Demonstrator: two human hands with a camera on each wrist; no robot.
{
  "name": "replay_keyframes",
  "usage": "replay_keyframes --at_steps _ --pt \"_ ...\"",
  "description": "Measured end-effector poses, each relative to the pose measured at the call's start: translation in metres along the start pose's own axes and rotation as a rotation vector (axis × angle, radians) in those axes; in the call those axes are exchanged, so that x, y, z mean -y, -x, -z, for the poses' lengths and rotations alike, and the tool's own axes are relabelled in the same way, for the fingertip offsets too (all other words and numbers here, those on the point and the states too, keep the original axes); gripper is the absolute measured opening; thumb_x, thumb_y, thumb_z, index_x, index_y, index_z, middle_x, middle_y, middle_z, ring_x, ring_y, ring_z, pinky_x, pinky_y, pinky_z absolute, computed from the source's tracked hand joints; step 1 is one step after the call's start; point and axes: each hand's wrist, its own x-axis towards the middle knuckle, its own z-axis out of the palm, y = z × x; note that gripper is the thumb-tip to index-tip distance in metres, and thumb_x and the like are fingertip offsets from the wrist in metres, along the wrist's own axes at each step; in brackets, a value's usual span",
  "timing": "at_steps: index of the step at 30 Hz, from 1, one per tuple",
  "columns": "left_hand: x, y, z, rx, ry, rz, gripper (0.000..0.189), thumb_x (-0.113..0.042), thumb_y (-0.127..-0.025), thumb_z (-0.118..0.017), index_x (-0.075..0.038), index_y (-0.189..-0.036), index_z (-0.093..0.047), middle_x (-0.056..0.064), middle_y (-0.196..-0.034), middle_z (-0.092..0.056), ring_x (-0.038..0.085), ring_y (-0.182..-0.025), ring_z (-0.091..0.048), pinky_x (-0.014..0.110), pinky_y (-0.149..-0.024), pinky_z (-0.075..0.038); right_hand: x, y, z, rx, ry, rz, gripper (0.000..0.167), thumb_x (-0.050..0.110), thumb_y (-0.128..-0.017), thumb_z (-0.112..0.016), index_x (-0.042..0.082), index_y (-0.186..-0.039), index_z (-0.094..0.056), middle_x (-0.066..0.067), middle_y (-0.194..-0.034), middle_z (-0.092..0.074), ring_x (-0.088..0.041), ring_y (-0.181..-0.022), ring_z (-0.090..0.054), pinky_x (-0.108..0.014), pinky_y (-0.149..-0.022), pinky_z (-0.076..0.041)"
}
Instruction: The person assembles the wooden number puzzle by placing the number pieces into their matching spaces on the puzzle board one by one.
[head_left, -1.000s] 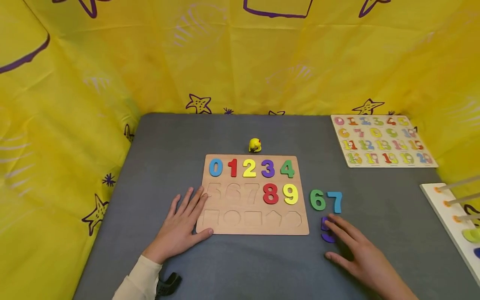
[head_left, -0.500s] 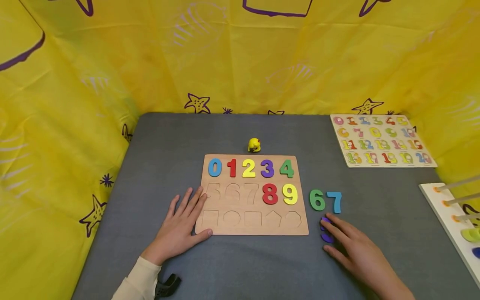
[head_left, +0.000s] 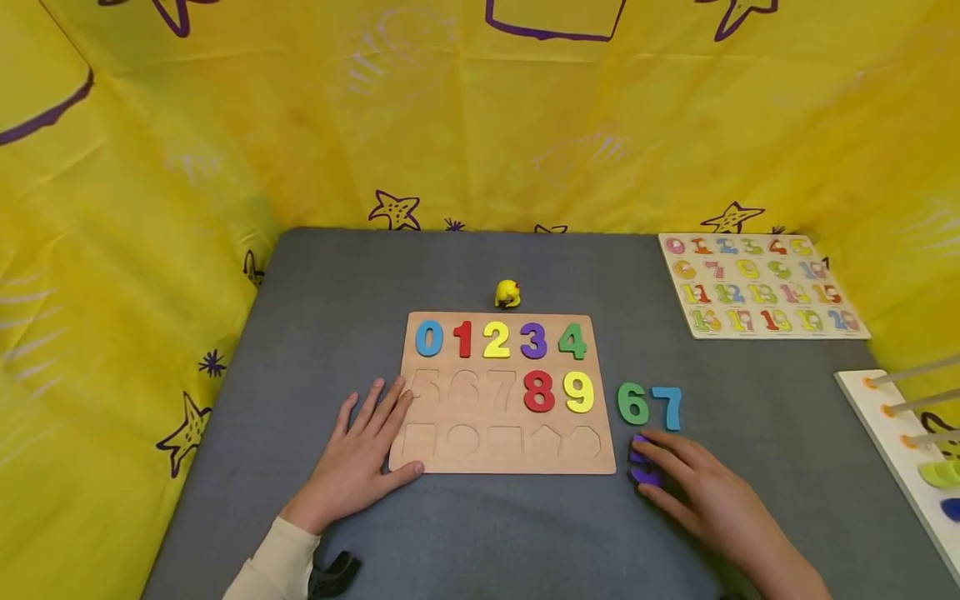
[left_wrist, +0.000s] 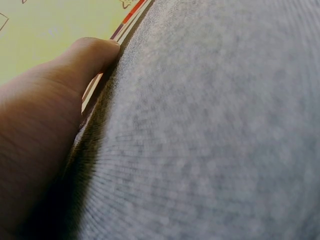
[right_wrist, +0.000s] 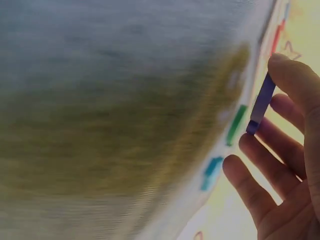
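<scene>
Yellow cloth printed with purple stars and fish wraps the back and sides of the room, and in front of it comes the grey table. Centre stage, the wooden board: blue 0, red 1, yellow 2, purple 3 and green 4 along the top, red 8 and yellow 9 at the right of the middle row, carved outlines of 5, 6 and 7 beside them, shape outlines below. Up in the far right corner, a second number board; nearer, at the right edge, a white stand with slanting rods.

Now the hands! The left hand, out of a cream sleeve, lies with fingers spread and nearly straight, fingertips on the board's left side, thumb at its lower left corner; it steadies, no grasp. Over on the right, the right hand has a narrow pinch going: thumb on one end, fingers at the other, with the purple piece between them, partly hidden, just right of the board's lower right corner. Just beyond the fingers sit green 6 and blue 7, side by side on the cloth-like tabletop. And smallest of all, a little yellow toy, just behind the board's far edge.
</scene>
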Motion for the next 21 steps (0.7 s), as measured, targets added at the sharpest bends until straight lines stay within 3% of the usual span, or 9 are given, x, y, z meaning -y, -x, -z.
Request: replay_keyframes --at_steps 6,11,21 --pt "0.001 0.001 -0.002 -0.02 -0.003 -0.008 0.098 -0.068 -0.092 -0.058 -0.011 -0.163 -0.022 0.008 -0.17 -0.011 0.035 -0.154 -0.006 0.061 -0.117 -0.002 0.01 -0.027 0.013 -0.027 -0.027 0.096 0.063 0.026 -0.074 -0.091 0.016 -0.132 -0.069 -0.003 -0.134 -0.061 -0.025 -0.118 -0.061 -0.048 -0.082 -0.058" --pt "0.0 0.0 0.0 -0.015 -0.006 -0.009 0.099 -0.069 -0.092 -0.056 -0.011 -0.163 -0.021 0.008 -0.17 -0.01 0.035 -0.154 -0.005 0.061 -0.117 -0.002 0.026 -0.062 0.02 0.001 -0.033 0.172 0.063 0.028 -0.076 -0.091 0.017 -0.134 -0.068 -0.004 -0.136 -0.061 -0.024 -0.119 -0.061 -0.045 -0.084 -0.058" --pt "-0.001 0.004 -0.003 -0.043 -0.002 -0.011 0.099 -0.069 -0.091 -0.058 -0.01 -0.163 -0.023 0.008 -0.169 -0.012 0.035 -0.154 -0.008 0.06 -0.117 -0.004 0.083 -0.135 -0.003 0.051 -0.102 0.388 0.052 0.031 -0.086 -0.083 0.013 -0.133 -0.067 -0.005 -0.136 -0.06 -0.022 -0.125 -0.057 -0.041 -0.098 -0.052"
